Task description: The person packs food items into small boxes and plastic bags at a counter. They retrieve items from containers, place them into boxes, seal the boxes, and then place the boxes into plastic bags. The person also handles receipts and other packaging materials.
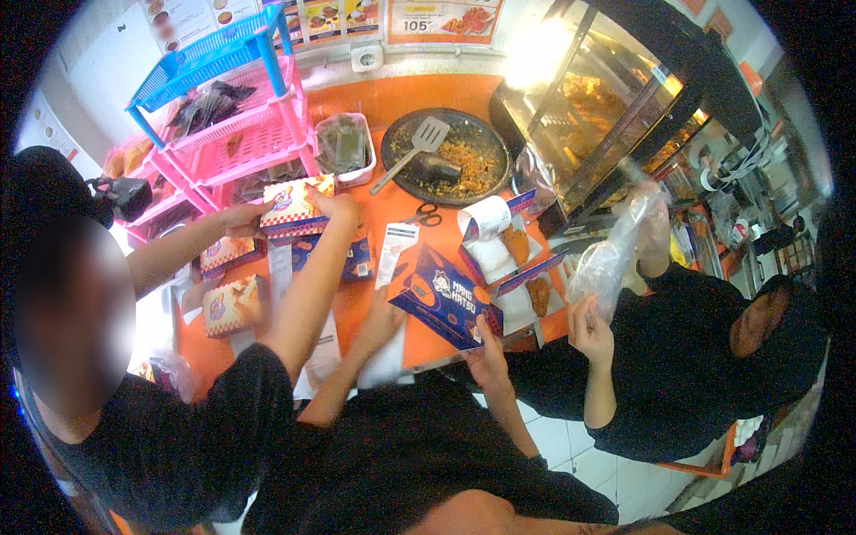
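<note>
My right hand [490,356] grips the lower right corner of a navy cardboard food box [438,297] with printed lettering and a cartoon figure. My left hand [383,319] is at the box's left end, beside a white paper slip [397,249]; its fingers are partly hidden, so whether it holds either is unclear. Beyond the box stand an open box [478,253] with a white-wrapped portion and fried chicken [515,245], and a second portion of fried chicken [539,296]. Scissors [426,214] lie behind the slip.
A co-worker at left holds a patterned box [294,206]; another at right holds a clear plastic bag [605,267]. Behind are a stone mortar [394,167] with a spatula [429,136], a tiered plastic rack [234,150], a tub [366,172] and a lit food display case [585,127].
</note>
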`<state>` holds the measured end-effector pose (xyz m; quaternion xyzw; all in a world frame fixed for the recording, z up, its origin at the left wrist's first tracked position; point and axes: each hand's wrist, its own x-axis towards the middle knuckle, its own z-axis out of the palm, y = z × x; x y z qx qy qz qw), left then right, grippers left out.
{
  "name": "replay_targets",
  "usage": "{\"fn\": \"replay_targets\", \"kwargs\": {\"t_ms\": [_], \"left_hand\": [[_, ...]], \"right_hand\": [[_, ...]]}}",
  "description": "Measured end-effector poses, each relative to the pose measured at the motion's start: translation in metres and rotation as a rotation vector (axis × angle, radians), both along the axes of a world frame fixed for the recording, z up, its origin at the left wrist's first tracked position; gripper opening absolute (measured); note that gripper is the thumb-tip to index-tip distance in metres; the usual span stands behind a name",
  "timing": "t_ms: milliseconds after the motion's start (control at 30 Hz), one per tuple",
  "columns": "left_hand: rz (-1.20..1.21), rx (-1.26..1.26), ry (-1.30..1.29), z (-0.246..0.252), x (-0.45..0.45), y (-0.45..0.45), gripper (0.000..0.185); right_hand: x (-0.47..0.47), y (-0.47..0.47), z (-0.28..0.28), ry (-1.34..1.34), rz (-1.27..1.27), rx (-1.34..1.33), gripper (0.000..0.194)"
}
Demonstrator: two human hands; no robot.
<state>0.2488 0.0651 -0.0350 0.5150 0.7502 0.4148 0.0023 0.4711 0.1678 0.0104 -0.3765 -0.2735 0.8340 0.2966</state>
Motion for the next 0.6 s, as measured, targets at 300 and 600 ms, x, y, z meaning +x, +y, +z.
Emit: {"fn": "replay_targets", "kwargs": {"t_ms": [300,600], "left_hand": [[0.100,-0.424,-0.470,-0.028,-0.015,-0.008,0.019],[-0.348,-0.553,-0.457,-0.007,0.019,-0.080,0.023]], "right_hand": [[-0.058,0.027,-0.010,0.019,-0.015,0.000,0.036],[-0.114,0.028,-0.048,-0.428,-0.204,0.440,0.033]]}}
